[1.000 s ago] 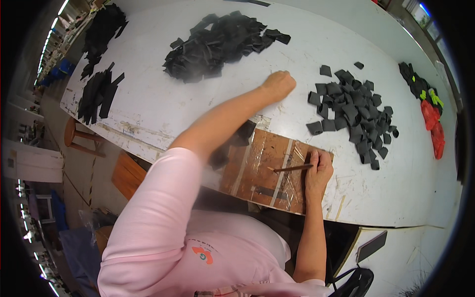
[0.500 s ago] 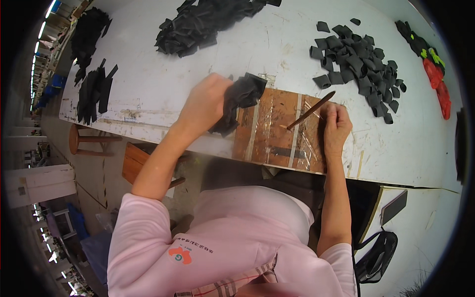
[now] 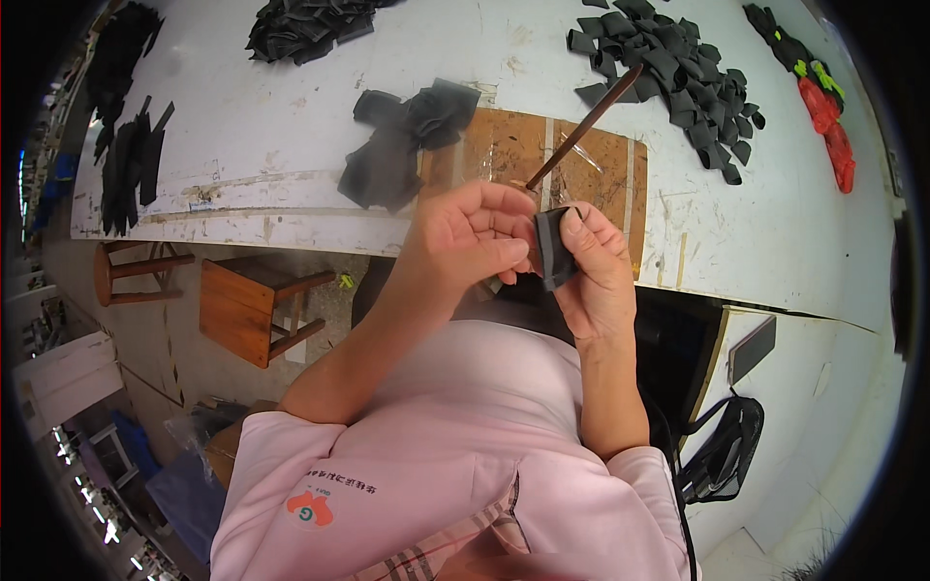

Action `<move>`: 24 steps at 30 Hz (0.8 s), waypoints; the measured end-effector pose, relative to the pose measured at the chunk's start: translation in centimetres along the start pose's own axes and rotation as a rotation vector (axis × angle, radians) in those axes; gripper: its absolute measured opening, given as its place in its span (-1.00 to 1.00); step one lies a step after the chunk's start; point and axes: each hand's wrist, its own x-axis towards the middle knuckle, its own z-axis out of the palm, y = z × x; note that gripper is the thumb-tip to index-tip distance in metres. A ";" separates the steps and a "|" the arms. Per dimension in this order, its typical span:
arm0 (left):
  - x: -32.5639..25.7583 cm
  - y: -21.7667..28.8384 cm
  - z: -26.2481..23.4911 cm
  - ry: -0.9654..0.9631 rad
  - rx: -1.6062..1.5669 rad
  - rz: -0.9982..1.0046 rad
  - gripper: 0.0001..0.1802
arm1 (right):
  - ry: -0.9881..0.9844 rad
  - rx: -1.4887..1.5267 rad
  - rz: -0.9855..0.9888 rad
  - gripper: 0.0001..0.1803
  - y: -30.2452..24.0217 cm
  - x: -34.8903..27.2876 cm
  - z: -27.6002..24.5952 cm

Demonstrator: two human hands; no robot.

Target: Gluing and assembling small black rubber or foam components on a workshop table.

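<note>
— Looking down from the head camera, what are the two hands doing?

— Both are raised together just in front of the near edge of the white tabletop [image 3: 291, 107]. The right hand [image 3: 593, 271] is closed around a small folded piece of black fabric [image 3: 552, 247], thumb pressed on its upper edge, and the same hand carries a thin brown wooden stick [image 3: 584, 126] that slants up and away over the tabletop. The left hand [image 3: 475, 242] is curled, its fingertips touching the left side of the black piece.

— And around them?

— Behind the hands lies a brown taped cardboard work board [image 3: 601, 165] on the tabletop. Just left of it sits a loose bunch of black fabric pieces [image 3: 407, 136]. Farther back there is a heap of black pieces [image 3: 300, 24] at upper left and a scattered pile of small black folded pieces [image 3: 678, 73] at upper right. Red and black items [image 3: 823, 107] lie near the far right edge. A wooden stool [image 3: 252, 310] stands on the floor under the tabletop's edge.
</note>
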 end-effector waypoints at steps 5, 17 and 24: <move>0.0 0.2 0.1 -0.048 -0.007 -0.148 -0.81 | 0.067 -0.014 0.039 -0.79 -0.4 -0.6 -0.1; 0.3 -1.7 1.0 0.074 0.352 0.108 -0.95 | 0.178 -0.794 -0.357 -0.82 0.4 -1.1 -0.4; 0.0 -2.5 2.3 0.221 0.766 0.513 -0.92 | 0.098 -1.192 -0.829 -0.91 -0.2 -1.4 0.4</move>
